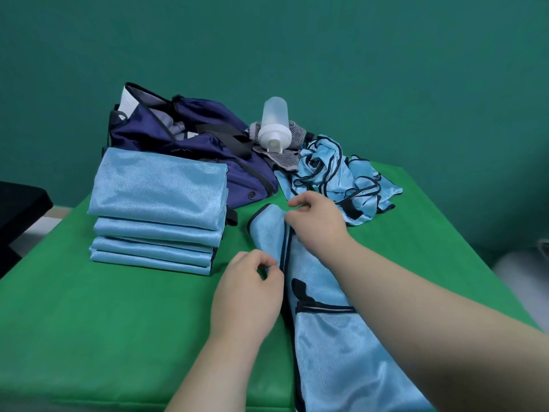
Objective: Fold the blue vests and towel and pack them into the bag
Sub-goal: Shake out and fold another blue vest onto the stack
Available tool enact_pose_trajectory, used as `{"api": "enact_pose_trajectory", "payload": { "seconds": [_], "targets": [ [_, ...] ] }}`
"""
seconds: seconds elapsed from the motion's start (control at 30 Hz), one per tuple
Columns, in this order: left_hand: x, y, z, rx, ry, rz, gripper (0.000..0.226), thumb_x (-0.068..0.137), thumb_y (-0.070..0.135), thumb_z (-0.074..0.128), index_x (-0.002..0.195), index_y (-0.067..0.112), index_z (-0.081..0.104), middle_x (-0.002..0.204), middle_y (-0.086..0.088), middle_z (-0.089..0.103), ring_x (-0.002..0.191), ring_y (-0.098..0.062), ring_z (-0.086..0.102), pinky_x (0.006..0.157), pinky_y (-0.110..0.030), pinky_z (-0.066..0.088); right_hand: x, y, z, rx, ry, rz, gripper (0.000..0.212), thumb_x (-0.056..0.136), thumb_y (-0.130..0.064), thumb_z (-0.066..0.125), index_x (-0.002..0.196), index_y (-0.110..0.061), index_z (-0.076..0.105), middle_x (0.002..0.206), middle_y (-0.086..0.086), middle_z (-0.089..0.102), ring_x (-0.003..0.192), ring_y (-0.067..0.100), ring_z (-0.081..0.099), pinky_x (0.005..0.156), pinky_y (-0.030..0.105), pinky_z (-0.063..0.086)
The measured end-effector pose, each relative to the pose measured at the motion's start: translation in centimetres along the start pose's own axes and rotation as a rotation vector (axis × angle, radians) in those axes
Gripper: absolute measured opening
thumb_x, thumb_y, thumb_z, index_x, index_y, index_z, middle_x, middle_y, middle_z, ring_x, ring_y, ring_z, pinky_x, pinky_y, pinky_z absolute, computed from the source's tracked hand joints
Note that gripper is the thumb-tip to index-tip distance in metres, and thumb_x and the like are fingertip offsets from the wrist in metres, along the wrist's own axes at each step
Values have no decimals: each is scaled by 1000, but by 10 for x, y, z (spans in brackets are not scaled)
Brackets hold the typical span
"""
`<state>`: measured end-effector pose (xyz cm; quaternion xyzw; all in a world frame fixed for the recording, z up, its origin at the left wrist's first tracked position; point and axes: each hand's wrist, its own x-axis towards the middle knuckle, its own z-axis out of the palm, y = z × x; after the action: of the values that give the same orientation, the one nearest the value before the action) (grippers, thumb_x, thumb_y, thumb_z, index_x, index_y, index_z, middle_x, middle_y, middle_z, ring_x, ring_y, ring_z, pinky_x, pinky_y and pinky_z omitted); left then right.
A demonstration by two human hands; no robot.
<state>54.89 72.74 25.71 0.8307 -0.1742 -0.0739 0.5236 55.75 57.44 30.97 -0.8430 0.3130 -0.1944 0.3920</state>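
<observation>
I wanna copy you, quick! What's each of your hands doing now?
Left hand: closed, pinching the blue vest by its edge.
Right hand: closed, pinching it too.

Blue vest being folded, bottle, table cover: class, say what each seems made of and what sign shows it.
Blue vest: likely thin synthetic fabric, fine-ribbed and glossy, with dark binding. Bottle: translucent plastic, it seems, frosted, with an opaque white cap. Table cover: perhaps vinyl or coated cloth; smooth green, faint sheen.
</observation>
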Motion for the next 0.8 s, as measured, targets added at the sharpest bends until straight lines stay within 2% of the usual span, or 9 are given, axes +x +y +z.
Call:
{"api": "enact_pose_trajectory", "payload": {
  "seconds": [0.1, 0.2, 0.3, 0.4, 0.5, 0.63, 0.73, 0.8],
  "targets": [
    [-2, -1, 4, -26, -56, 66, 10, 89, 28, 59, 80, 33, 61, 92, 17, 57, 77, -2, 56, 67, -25, 42, -20, 17, -26, -9, 115, -22, 18, 82, -12, 60, 92, -26, 65, 70, -7, 61, 56, 10, 51, 52, 20, 42],
    [-5, -2, 9, -9, -127, 129, 6, 90, 30, 60, 86, 33, 63, 96, 19, 57, 84, -2, 55, 77, -28, 47, -42, 52, -49, -92, 201, 61, 12, 82, -14, 62, 84, -25, 67, 74, -7, 66, 65, 11, 58, 55, 17, 42],
    [-7, -1, 13, 57, -166, 182, 7, 92, 31, 58, 95, 34, 64, 102, 20, 56, 101, -4, 49, 87, -25, 41, -55, 82, -65, -149, 165, 182, 10, 83, -15, 61, 80, -23, 66, 68, -6, 65, 59, 15, 58, 52, 23, 44],
    [-9, 3, 16, 125, -192, 206, 10, 94, 31, 56, 101, 34, 63, 108, 22, 56, 107, -5, 46, 96, -28, 38, -60, 96, -74, -285, 131, 188, 7, 83, -22, 61, 76, -22, 63, 68, -5, 66, 63, 14, 60, 55, 26, 44],
    [-12, 5, 17, 173, -234, 229, 12, 97, 34, 53, 105, 39, 59, 112, 27, 53, 110, -1, 43, 102, -29, 34, -55, 99, -77, -287, 110, 190, 12, 84, -27, 59, 76, -18, 62, 64, 0, 65, 56, 16, 55, 53, 27, 42],
    [-11, 5, 18, 178, -231, 237, 14, 97, 34, 52, 109, 38, 60, 115, 28, 52, 112, 1, 43, 102, -28, 32, -35, 95, -73, -315, 60, 197, 12, 86, -35, 61, 86, -23, 62, 72, -4, 67, 64, 16, 60, 56, 27, 43],
    [-11, 5, 19, 189, -235, 244, 15, 98, 35, 51, 110, 39, 59, 116, 29, 52, 113, 2, 42, 101, -27, 30, -20, 92, -67, -390, -3, 210, 26, 87, -42, 63, 103, -23, 59, 85, -4, 66, 75, 15, 62, 59, 27, 42],
    [-10, 4, 19, 198, -238, 253, 16, 98, 36, 50, 111, 39, 58, 117, 29, 52, 115, 2, 42, 102, -27, 29, -13, 91, -64, -429, -27, 236, 32, 86, -42, 65, 110, -23, 56, 87, -4, 65, 74, 15, 61, 57, 27, 41]
  ]
}}
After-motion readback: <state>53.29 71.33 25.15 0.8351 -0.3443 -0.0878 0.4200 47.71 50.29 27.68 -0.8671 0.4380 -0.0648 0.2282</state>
